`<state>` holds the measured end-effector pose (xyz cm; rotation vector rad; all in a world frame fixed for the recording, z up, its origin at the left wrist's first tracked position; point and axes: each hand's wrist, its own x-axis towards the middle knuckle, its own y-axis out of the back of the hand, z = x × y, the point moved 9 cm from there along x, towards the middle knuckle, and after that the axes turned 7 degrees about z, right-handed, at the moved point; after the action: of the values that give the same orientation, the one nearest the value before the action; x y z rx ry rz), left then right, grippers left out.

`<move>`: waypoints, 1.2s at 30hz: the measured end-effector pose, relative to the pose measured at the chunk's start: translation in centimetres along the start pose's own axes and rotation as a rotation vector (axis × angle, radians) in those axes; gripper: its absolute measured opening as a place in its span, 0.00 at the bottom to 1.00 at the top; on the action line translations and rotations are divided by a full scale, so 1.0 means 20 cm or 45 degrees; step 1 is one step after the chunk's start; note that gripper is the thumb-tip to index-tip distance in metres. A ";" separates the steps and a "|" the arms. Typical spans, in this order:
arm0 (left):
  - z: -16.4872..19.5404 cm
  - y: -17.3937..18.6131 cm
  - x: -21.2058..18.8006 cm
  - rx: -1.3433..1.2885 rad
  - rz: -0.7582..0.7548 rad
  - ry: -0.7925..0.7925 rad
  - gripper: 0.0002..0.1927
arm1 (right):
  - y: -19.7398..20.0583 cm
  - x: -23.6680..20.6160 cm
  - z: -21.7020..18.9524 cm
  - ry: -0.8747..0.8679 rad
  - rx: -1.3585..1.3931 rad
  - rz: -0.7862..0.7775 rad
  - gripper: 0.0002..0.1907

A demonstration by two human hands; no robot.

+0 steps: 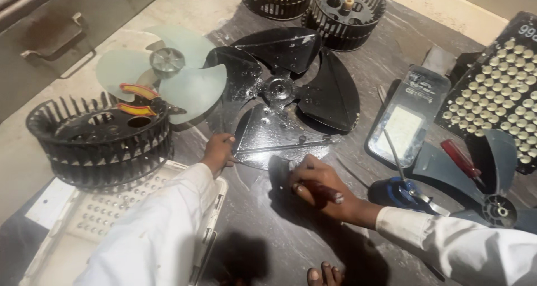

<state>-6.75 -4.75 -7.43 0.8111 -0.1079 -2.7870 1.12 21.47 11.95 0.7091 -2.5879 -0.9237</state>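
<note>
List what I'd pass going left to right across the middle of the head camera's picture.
Black drum-shaped blower wheel → pale translucent fan blade → large black fan blade, its near edge touched by the left hand → clear rectangular case → red-handled screwdriver → panel of pale round studs.

A: How many views?

B: One, head cam, worn by the person. It looks steeply down and forward over both sleeves at the dark floor mat [279, 230].

A: Close?

B: Close. The hands sit in the lower middle, left hand [219, 151] and right hand [321, 188], about arm's reach from the lens. Toes [324, 276] show at the bottom edge, so the person sits low. The far edge of the frame reaches the round black blower wheels [347, 14].

A: Overlap?

B: Single view, nothing to share.
</note>
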 end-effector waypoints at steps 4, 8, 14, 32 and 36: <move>-0.02 0.00 0.03 0.033 0.007 -0.008 0.18 | 0.22 -0.09 0.25 -0.516 0.252 0.059 0.10; -0.02 -0.03 0.05 -0.055 -0.081 -0.143 0.17 | 0.58 -0.14 0.36 -0.518 -0.114 0.445 0.08; 0.03 -0.02 0.02 0.046 0.001 -0.220 0.17 | 0.57 -0.12 0.40 -0.484 -0.187 0.579 0.09; 0.01 0.04 0.04 0.128 -0.020 -0.068 0.18 | 0.29 -0.02 0.22 -0.219 0.034 0.110 0.10; 0.03 0.03 0.04 0.109 -0.077 -0.103 0.17 | 0.27 0.00 0.19 -0.201 0.316 0.090 0.11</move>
<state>-7.65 -5.52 -7.18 0.7328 -0.2218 -2.8905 -2.45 26.98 12.76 0.6232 -2.8812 -0.6684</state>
